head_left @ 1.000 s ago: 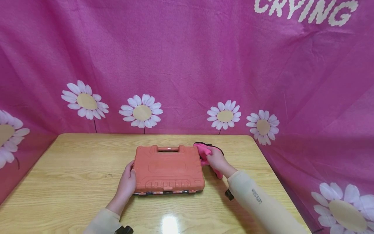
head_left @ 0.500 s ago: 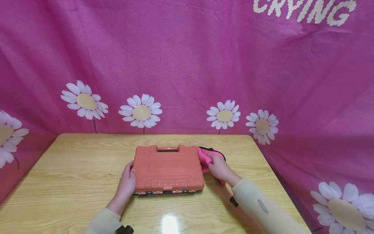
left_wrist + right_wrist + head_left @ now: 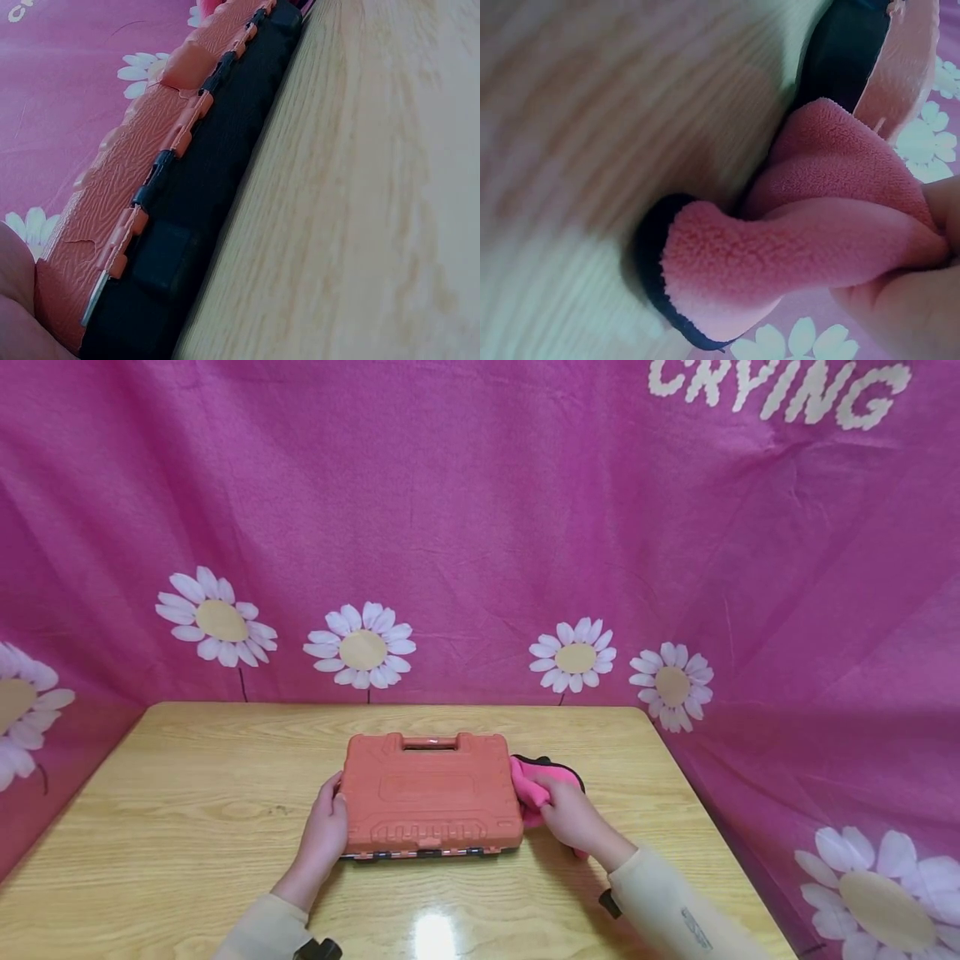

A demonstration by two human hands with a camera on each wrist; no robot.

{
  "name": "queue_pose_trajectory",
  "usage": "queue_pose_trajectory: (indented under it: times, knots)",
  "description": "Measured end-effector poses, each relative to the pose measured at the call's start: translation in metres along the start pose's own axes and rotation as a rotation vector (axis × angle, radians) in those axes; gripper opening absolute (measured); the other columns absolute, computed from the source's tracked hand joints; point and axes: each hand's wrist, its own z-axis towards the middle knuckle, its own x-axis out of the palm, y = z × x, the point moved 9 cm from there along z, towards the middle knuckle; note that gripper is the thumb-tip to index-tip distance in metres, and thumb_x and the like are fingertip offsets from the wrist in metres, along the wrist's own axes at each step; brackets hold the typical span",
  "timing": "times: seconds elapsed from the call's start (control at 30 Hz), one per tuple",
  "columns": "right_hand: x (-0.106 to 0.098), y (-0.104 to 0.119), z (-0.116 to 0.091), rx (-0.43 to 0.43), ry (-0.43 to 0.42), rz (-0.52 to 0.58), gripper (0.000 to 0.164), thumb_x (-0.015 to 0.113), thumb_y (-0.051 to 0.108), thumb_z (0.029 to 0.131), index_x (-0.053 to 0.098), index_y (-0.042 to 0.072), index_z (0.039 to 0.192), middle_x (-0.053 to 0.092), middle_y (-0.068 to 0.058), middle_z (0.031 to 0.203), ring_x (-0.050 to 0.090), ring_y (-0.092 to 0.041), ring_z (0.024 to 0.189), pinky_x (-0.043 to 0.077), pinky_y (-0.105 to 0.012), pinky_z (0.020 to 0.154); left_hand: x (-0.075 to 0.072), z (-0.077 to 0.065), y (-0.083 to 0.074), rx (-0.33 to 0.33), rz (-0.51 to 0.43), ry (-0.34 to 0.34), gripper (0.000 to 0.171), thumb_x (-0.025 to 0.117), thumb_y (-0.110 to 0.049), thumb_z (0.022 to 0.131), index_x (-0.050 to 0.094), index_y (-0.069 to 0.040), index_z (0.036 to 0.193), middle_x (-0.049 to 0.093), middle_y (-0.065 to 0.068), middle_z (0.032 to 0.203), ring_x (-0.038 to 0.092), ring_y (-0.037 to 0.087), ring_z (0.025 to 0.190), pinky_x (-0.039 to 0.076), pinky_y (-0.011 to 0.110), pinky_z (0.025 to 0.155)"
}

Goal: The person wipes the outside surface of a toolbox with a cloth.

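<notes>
An orange plastic tool case (image 3: 431,793) with a black lower half (image 3: 187,217) lies closed on the wooden table, its handle at the far side and its hinged edge facing me. My left hand (image 3: 324,831) holds the case by its left side, thumb toward me; some fingers are hidden. To the right of the case, my right hand (image 3: 573,814) grips a bunched pink fleecy cloth (image 3: 532,789) with black edging. The cloth touches the right side of the case, and part of it hangs down to the table (image 3: 727,255).
The light wooden table (image 3: 187,827) reaches to a pink curtain (image 3: 465,527) printed with white daisies, which stands behind and along both sides. Table surface shows around the case.
My right hand has drawn the pink cloth toward me along the right side of the case, from its far corner to about its middle. My left hand and the case stay put.
</notes>
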Motion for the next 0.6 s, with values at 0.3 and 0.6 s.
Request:
queue_pose_trajectory:
  times: [0.3, 0.6]
  knots:
    - [0.002, 0.001, -0.022, 0.035, 0.014, -0.041, 0.042, 0.055, -0.014, 0.092, 0.068, 0.001, 0.130, 0.070, -0.014, 0.132, 0.062, -0.031, 0.129, 0.052, -0.054, 0.107, 0.001, 0.001, 0.002, -0.001, -0.012, 0.007, 0.052, 0.023, -0.009, 0.110, 0.020, 0.007, 0.160, 0.028, 0.034, 0.161, 0.023, 0.049, 0.153, 0.019, 0.061, 0.126]
    - [0.006, 0.001, -0.039, 0.038, 0.017, -0.007, 0.045, 0.055, -0.016, 0.091, 0.068, 0.002, 0.131, 0.071, -0.011, 0.130, 0.062, -0.027, 0.127, 0.051, -0.053, 0.107, 0.001, 0.003, 0.004, -0.006, -0.010, 0.011, 0.052, 0.023, -0.011, 0.111, 0.020, 0.006, 0.160, 0.027, 0.034, 0.162, 0.021, 0.048, 0.153, 0.018, 0.061, 0.126]
